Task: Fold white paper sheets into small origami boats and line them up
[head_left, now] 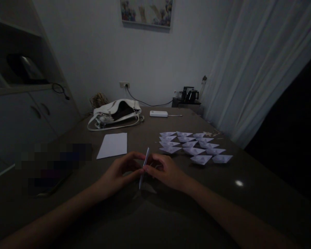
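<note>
A folded piece of white paper (146, 156) stands nearly edge-on between my hands, just above the dark table (155, 221). My left hand (123, 169) grips it from the left with thumb and fingertips. From the right, my right hand (166, 169) pinches the same paper, its lower fingers partly hidden. Beyond my right hand, several folded paper boats (193, 151) sit in rows. Flat on the table past my left hand lies a stack of white paper sheets (113, 144).
A white handbag (116, 112) lies at the back left, beside a white power bank (158, 113) with a short cable. A blurred-out object (54, 169) is on the left. Against the far wall, a black kettle (190, 94) stands on a small stand. A pale curtain (230, 62) hangs at right.
</note>
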Tool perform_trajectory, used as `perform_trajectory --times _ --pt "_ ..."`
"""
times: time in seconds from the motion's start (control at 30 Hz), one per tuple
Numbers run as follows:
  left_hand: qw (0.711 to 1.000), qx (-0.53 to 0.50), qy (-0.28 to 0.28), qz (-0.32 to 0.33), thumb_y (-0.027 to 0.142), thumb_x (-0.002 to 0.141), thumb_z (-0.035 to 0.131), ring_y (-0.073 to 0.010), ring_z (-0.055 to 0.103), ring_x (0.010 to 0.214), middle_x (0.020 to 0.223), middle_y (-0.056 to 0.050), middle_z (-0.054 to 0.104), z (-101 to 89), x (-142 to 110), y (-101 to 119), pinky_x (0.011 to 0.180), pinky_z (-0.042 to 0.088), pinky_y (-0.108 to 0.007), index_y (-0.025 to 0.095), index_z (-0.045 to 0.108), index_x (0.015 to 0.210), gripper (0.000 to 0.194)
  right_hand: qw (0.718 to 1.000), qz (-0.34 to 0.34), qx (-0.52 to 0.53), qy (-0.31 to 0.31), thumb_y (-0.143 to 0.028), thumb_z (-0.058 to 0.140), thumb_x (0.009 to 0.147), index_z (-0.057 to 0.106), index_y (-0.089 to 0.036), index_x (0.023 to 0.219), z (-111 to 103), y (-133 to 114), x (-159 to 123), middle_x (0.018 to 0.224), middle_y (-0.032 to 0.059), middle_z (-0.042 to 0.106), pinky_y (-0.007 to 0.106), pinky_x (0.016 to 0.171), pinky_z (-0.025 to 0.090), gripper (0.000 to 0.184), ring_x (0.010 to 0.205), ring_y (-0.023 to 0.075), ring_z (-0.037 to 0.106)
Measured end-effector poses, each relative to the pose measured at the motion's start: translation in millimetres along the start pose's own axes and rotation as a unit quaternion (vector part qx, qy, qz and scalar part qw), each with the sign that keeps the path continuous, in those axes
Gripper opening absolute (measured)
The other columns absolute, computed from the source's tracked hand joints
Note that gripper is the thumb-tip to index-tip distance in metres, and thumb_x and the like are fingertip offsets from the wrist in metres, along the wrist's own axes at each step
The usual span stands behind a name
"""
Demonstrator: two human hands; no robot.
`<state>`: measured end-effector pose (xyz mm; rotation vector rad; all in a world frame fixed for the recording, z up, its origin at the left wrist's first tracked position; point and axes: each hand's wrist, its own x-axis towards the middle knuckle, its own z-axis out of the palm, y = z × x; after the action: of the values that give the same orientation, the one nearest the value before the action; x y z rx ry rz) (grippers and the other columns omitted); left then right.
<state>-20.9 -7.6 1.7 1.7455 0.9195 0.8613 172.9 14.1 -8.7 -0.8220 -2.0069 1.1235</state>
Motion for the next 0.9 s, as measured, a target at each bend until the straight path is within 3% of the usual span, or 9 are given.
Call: perform_trajectory --times 0.23,0.43,0.63,0.73,0.9 --pt "0.999 0.043 0.015 0.005 0.034 0.083 0.059 -0.0225 0.065 0.085 0.088 -0.005 0.067 -2.0 1 2 0.075 0.052 -0.036 0.019 0.05 0.11 0.032 0.998 -0.008 -0.055 0.02 -0.029 0.053 0.085 0.061 -0.013 0.091 1 -5 0 0.079 0.0035 0.062 0.023 0.059 0.044 0.019 0.067 0.0115 0.056" --pt "0.962 0.257 0.028 0.082 0.028 0.083 0.058 -0.0209 0.061 0.085 0.093 -0.005 0.064 -1.2 -2 2 0.077 0.049 -0.034 0.021 0.052 0.114 0.032 0.993 0.004 -0.082 0.084 -0.017 0.054 0.08 0.058 -0.015 0.086 9 2 1 0.071 0.0012 0.061 0.021 0.053 0.04 0.008 0.06 0.0106 0.054" --pt "0.937 0.329 0.009 0.12 0.034 0.082 0.06 -0.0246 0.053 0.102 0.113 -0.008 0.058 -7.2 -2 3 0.088 0.044 -0.04 0.026 0.05 0.122 0.042 0.993 0.033 0.041 0.105 -0.017 0.055 0.08 0.059 -0.015 0.085 6 8 6 0.077 0.0032 0.064 0.024 0.059 0.048 0.007 0.067 0.0128 0.06" --pt "0.939 0.321 0.011 0.123 0.035 0.081 0.062 -0.0245 0.054 0.099 0.11 -0.006 0.06 -10.5 1 -2 0.086 0.045 -0.039 0.027 0.051 0.124 0.045 0.989 0.031 0.117 0.087 -0.022 0.059 0.079 0.06 -0.016 0.086 2 11 10 0.081 0.0031 0.066 0.027 0.064 0.051 0.01 0.068 0.0129 0.062" --pt "0.95 0.295 0.021 0.102 0.033 0.079 0.064 -0.0218 0.058 0.085 0.093 -0.004 0.062 -10.2 1 -8 0.077 0.048 -0.034 0.026 0.058 0.119 0.04 0.987 0.018 0.148 0.057 -0.018 0.064 0.072 0.059 -0.016 0.087 2 14 11 0.089 0.0042 0.067 0.031 0.072 0.052 0.016 0.077 0.0146 0.064"
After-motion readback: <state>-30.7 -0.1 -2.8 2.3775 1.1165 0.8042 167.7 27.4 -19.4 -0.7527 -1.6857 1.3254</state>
